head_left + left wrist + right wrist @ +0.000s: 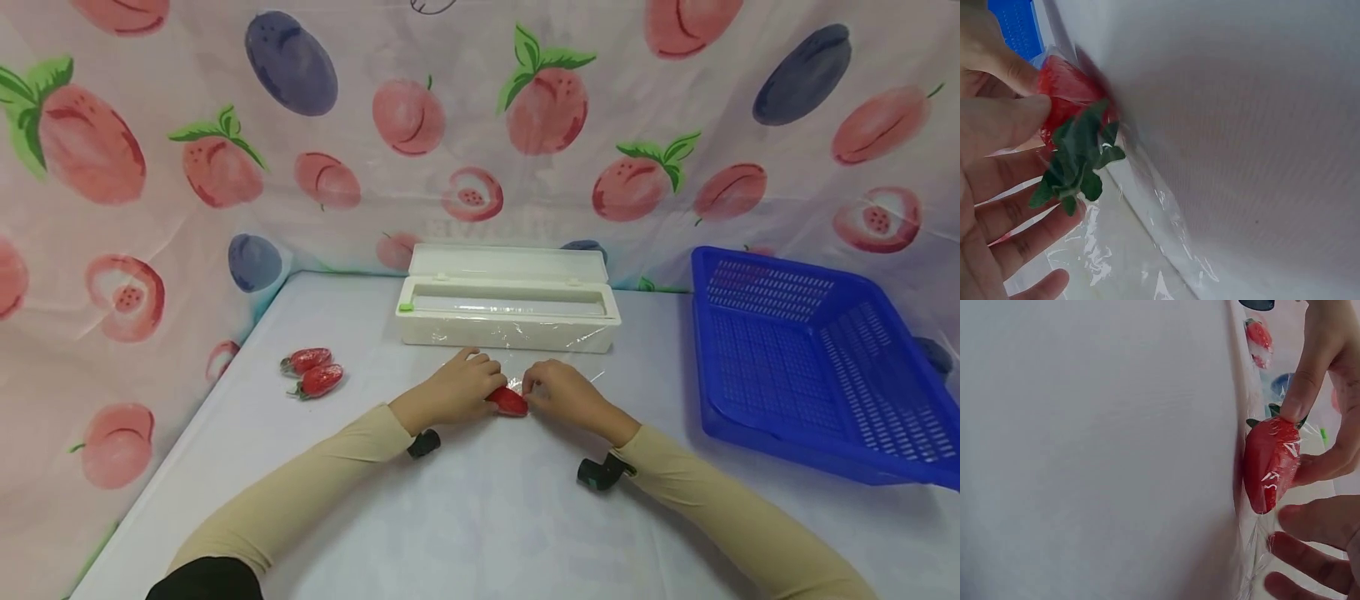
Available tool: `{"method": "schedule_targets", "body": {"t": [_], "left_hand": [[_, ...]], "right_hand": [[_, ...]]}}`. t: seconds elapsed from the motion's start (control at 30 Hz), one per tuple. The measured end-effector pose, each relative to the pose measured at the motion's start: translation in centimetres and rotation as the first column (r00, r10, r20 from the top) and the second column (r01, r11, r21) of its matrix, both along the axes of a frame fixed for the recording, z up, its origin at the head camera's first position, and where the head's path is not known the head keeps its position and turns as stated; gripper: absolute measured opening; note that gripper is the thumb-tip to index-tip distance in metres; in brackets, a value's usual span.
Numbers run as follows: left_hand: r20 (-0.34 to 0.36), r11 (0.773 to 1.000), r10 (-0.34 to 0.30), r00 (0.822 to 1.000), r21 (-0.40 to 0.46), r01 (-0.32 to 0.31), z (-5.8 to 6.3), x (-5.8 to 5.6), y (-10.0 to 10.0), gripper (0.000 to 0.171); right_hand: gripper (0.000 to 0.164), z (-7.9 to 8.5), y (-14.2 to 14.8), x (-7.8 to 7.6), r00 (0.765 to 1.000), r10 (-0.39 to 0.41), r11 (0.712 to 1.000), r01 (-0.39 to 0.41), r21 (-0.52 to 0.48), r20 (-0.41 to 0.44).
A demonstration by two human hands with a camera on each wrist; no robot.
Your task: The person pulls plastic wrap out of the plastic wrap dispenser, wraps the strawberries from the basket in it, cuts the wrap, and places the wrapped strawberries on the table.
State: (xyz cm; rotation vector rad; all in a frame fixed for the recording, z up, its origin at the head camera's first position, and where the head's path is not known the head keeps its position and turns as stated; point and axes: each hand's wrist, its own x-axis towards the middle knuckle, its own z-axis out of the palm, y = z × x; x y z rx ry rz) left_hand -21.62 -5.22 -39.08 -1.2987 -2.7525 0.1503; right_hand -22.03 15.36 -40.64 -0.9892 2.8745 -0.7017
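In the head view a strawberry [510, 402] lies on the white table, just in front of the film dispenser. My left hand [457, 390] holds it at its leafy end, the thumb [1300, 394] pressing on its upper side. Clear cling film [1166, 219] covers the strawberry and trails toward the dispenser. Green leaves [1079, 162] face the left wrist camera. At the pointed tip, my right hand [570, 397] pinches the film with thumb and forefinger, its other fingers bent beside them.
The white dispenser box [510, 333] stands behind the hands with its lid raised and a film roll inside. Two strawberries [318, 381] in shiny film lie to the left. A blue plastic basket [780, 450] is on the right. Fruit-print cloth [465, 100] hangs behind the table.
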Motion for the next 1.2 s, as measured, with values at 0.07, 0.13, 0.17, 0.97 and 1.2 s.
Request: {"method": "schedule_targets", "body": {"t": [0.07,0.13,0.17,0.97,1.2], "left_hand": [[0.021,1.0,-0.004,1.0,0.01,0.004,-0.1,-0.1,-0.1,0.026],[0.047,1.0,-0.009,0.999,0.023,0.007,0.0,-0.2,-0.2,0.025],[0.064,0.999,-0.01,0.998,0.031,0.008,0.0,-0.2,-0.3,0.025],[-0.509,0.956,-0.216,0.834,0.063,0.286,0.4,0.2,-0.3,0.049],[-0.551,0.974,-0.116,0.826,0.1,0.203,0.1,-0.3,0.3,0.028]], "right_hand": [[0.006,0.0,0.1,0.1,1.0,0.0,1.0,0.0,-0.004,-0.022],[0.015,0.0,0.1,0.1,0.999,0.026,1.0,-0.025,0.004,-0.044],[0.02,0.0,0.0,0.1,0.998,0.04,0.999,-0.039,0.013,-0.043],[0.022,1.4,1.5,-2.1,0.932,0.191,0.976,-0.147,-0.161,0.308],[0.025,2.0,1.6,-2.3,0.937,0.143,0.98,-0.089,-0.178,0.318]]}}
